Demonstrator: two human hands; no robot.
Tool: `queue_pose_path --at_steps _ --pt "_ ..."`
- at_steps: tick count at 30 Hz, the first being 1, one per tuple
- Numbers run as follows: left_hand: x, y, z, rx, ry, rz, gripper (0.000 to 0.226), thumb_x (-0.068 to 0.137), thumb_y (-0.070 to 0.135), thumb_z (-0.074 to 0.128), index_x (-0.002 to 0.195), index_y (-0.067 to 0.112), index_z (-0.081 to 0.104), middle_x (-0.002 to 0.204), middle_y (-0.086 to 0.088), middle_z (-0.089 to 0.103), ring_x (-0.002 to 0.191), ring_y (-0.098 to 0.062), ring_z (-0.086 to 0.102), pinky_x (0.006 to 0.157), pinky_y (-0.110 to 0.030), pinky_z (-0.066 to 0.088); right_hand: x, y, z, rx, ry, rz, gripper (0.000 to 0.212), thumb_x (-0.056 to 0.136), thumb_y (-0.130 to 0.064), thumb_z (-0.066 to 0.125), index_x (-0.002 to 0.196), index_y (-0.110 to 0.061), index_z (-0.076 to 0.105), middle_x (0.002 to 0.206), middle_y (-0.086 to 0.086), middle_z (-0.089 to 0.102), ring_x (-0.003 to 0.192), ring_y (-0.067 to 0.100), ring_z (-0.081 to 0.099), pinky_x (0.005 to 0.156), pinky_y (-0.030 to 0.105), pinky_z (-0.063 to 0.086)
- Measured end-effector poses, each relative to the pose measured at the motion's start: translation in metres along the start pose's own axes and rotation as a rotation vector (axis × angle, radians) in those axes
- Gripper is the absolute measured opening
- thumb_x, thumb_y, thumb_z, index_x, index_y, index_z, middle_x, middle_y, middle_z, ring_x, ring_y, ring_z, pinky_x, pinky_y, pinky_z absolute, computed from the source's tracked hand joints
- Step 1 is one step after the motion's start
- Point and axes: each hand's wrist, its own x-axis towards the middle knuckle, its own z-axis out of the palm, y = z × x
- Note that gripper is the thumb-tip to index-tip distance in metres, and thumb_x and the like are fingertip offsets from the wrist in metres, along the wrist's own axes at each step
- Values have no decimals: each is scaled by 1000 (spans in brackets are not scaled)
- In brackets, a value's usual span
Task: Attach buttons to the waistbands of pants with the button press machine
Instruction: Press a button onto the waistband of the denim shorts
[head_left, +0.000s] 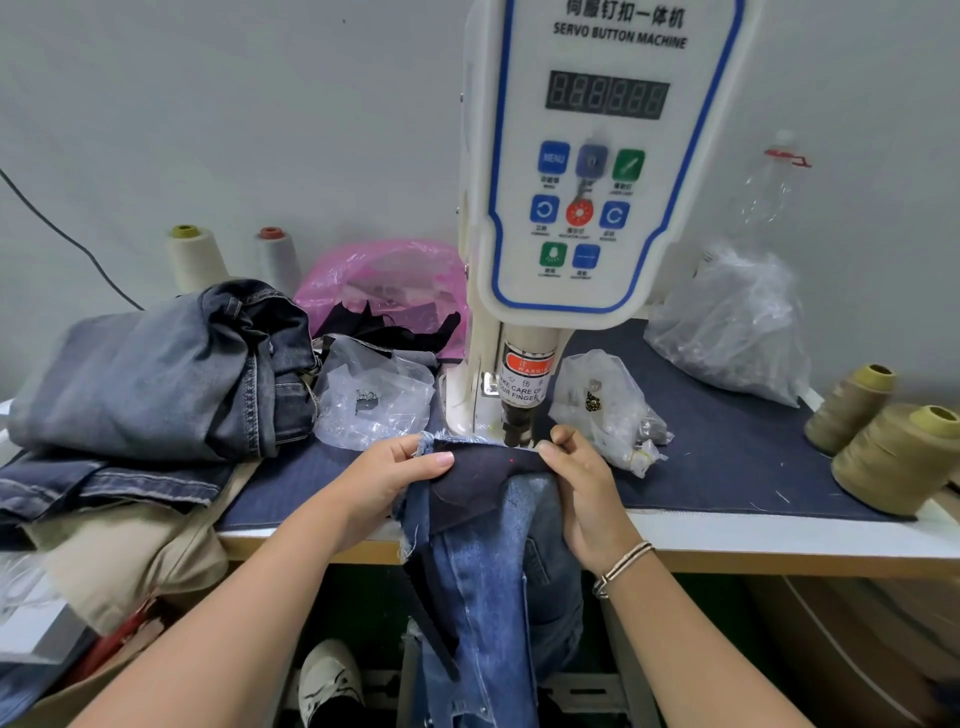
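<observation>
A pair of blue denim pants (483, 566) hangs over the table's front edge, its dark-lined waistband (488, 467) stretched flat just in front of the button press machine (566, 208). A red laser dot shines on the waistband lining. My left hand (395, 478) pinches the waistband's left end with thumb on top. My right hand (582, 493) grips its right end beside the machine's punch head (517, 421). The punch stands just behind the fabric's frayed edge.
A pile of folded jeans (166, 374) lies at the left. Clear plastic bags of buttons (374, 400) (608, 405) flank the machine, with a pink bag (389, 280) and a large clear bag (737, 322) behind. Thread cones (893, 452) sit at the right edge, others at back left (197, 257).
</observation>
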Motion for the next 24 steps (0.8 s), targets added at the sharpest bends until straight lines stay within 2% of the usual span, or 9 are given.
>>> queue_pose_path --at_steps 6,12,15,17,19,20,22,24 --pt "1 0 -3 -29 -10 0 20 76 21 69 91 11 73 93 -13 74 81 -20 73 64 -23 55 -1 -2 2 -97 22 -16 17 91 -1 51 86 -17 49 89 13 53 85 23 53 78 33 46" --pt "4 -5 -4 3 -21 19 20 81 24 68 94 10 72 96 -16 74 84 -22 72 67 -25 56 -3 -4 2 -104 -5 -29 19 84 -1 56 79 -18 50 75 2 50 73 15 50 69 26 45" --pt "7 -16 -1 357 96 143 19 95 21 59 91 3 66 82 -6 72 75 -15 65 70 -28 51 -9 -8 2 -184 -71 -56 13 72 -6 55 72 -19 52 67 -4 49 64 8 47 61 18 43" --pt "9 -30 4 696 230 322 25 97 21 56 81 2 56 64 3 53 62 -8 47 65 -31 39 -14 -6 2 -276 -72 -85 12 71 -7 56 72 -19 56 68 -6 52 65 6 48 62 16 43" --pt "7 -39 8 827 277 443 18 97 20 56 81 11 57 57 8 42 54 -5 36 58 -28 32 -20 -3 0 -419 10 -134 13 79 -8 58 76 -21 60 70 -6 58 67 7 52 66 18 43" --pt "6 -40 8 819 265 468 14 96 19 56 83 19 61 56 8 43 53 -4 35 57 -26 31 -22 -4 -1 -517 97 -174 14 85 -9 58 78 -21 61 69 -6 61 66 7 55 66 18 44" --pt "7 -38 5 760 231 454 19 95 17 58 86 31 66 59 6 48 55 -6 38 57 -24 30 -22 -17 -4 -666 315 -311 16 91 -13 57 80 -24 62 70 -6 66 62 2 59 63 12 45" --pt "8 -33 3 735 202 411 18 95 15 58 83 25 67 62 5 50 59 -8 39 60 -26 32 -14 -42 -7 -827 446 -439 16 92 -15 56 82 -25 63 73 -7 64 61 -4 55 60 6 41"
